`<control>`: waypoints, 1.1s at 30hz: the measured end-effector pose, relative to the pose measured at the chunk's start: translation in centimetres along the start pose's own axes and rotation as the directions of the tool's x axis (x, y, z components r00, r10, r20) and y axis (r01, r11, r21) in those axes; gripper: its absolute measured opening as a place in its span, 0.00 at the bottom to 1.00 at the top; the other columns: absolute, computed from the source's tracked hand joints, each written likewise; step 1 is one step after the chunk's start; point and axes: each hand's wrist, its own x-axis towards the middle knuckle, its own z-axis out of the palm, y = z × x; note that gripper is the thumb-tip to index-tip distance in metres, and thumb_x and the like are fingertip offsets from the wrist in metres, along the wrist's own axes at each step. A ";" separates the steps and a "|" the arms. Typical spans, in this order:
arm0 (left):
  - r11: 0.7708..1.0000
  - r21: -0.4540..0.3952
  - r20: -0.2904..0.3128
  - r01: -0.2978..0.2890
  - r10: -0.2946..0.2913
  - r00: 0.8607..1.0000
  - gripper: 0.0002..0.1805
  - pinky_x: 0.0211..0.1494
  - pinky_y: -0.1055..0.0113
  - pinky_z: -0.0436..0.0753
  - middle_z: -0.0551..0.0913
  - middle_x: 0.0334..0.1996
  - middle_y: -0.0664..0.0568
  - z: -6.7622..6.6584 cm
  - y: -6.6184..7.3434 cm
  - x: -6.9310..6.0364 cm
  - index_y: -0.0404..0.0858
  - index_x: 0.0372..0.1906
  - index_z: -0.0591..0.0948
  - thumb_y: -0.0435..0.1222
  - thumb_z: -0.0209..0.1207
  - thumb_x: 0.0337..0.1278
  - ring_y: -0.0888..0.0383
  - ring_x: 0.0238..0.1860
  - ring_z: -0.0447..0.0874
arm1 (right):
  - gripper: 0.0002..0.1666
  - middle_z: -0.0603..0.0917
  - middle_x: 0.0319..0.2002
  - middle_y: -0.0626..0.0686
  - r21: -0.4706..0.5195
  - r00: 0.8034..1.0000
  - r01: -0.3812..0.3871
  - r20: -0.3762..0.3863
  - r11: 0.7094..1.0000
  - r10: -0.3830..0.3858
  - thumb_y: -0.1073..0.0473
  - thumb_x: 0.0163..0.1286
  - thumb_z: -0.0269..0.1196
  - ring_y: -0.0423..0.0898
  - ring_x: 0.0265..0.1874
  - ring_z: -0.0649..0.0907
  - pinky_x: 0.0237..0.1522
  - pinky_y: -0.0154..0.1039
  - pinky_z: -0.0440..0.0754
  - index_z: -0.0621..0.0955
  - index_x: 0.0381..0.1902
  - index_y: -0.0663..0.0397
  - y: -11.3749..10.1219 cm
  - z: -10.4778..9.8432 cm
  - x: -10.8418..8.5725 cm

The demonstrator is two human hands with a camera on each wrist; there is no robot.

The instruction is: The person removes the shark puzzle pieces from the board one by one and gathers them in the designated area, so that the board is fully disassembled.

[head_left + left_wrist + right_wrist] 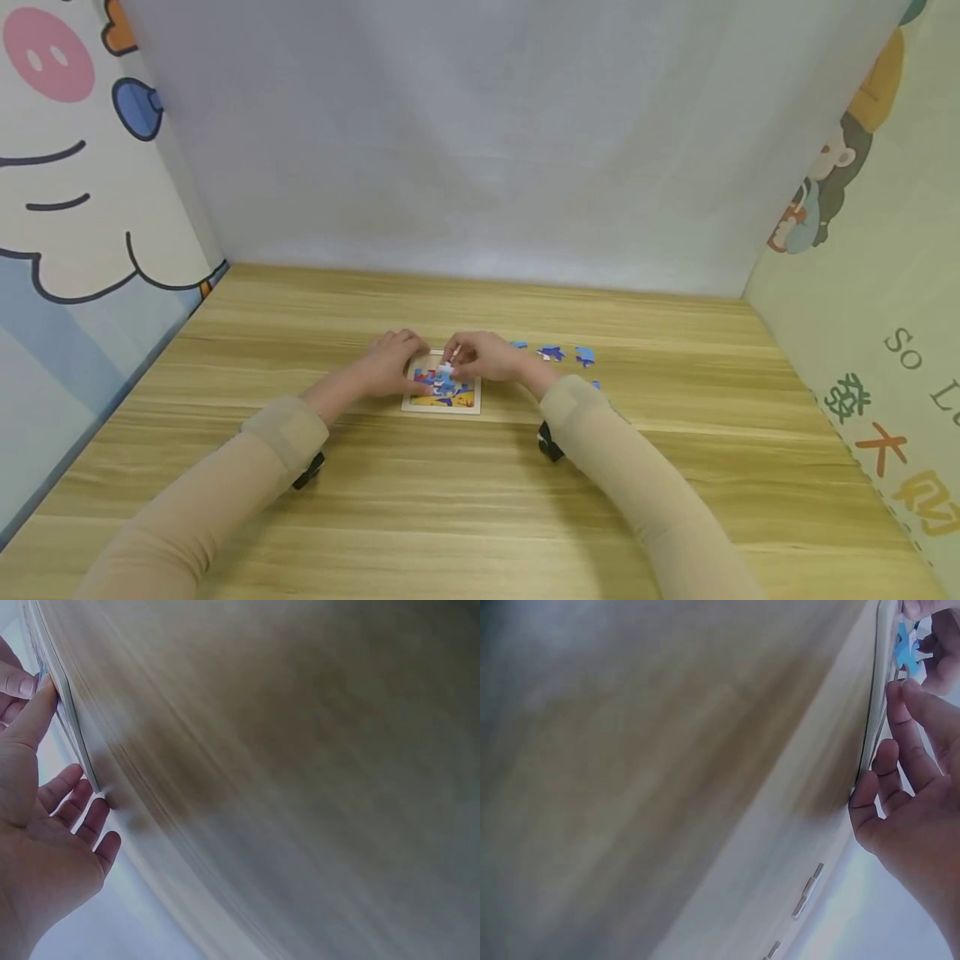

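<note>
A small puzzle in a pale frame (442,409) lies on the wooden table, its lower part covered with blue and yellow pieces. At its left edge is my left hand (386,364), the thumb on the pieces and the other fingers loosely bent by the frame's edge, as the left wrist view also shows (52,817). From the right, my right hand (486,356) pinches a puzzle piece (447,368) between thumb and forefinger over the upper part of the puzzle. In the right wrist view the right hand's (915,765) other fingers lie along the frame's edge (871,712).
Several loose blue pieces lie to the right of the frame, among them one with a dolphin shape (551,353) and one farther right (585,357). Another piece shows partly beyond the right wrist. A pale curtain (480,167) hangs behind the table (450,500), with printed panels at both sides.
</note>
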 end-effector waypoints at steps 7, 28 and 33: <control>1.000 -0.001 -0.002 -0.005 0.005 1.000 0.41 0.66 0.42 0.61 0.69 0.61 0.42 0.2 -0.1 -0.1 0.34 0.62 0.71 0.55 0.66 0.47 0.43 0.62 0.64 | 0.12 0.84 0.39 0.49 0.041 0.999 -0.012 -0.052 0.999 0.014 0.60 0.65 0.63 0.42 0.42 0.81 0.51 0.38 0.78 0.78 0.47 0.49 -0.4 -0.2 -0.4; 0.998 0.054 -0.004 -0.014 0.015 1.000 0.42 0.66 0.45 0.63 0.70 0.60 0.44 0.3 -0.6 0.2 0.36 0.62 0.72 0.58 0.66 0.45 0.45 0.61 0.65 | 0.11 0.84 0.38 0.52 0.010 0.999 0.029 -0.016 1.000 -0.029 0.63 0.66 0.61 0.49 0.38 0.81 0.39 0.44 0.80 0.78 0.47 0.55 0.2 -5.2 -4.1; 0.998 0.060 -0.004 -0.028 0.029 1.000 0.40 0.64 0.43 0.64 0.70 0.61 0.44 0.3 -0.6 0.3 0.42 0.63 0.71 0.57 0.66 0.46 0.44 0.62 0.65 | 0.12 0.83 0.38 0.53 0.019 0.999 0.025 -0.026 1.000 -0.024 0.62 0.67 0.61 0.54 0.40 0.82 0.41 0.47 0.80 0.78 0.48 0.57 0.5 -6.6 -5.6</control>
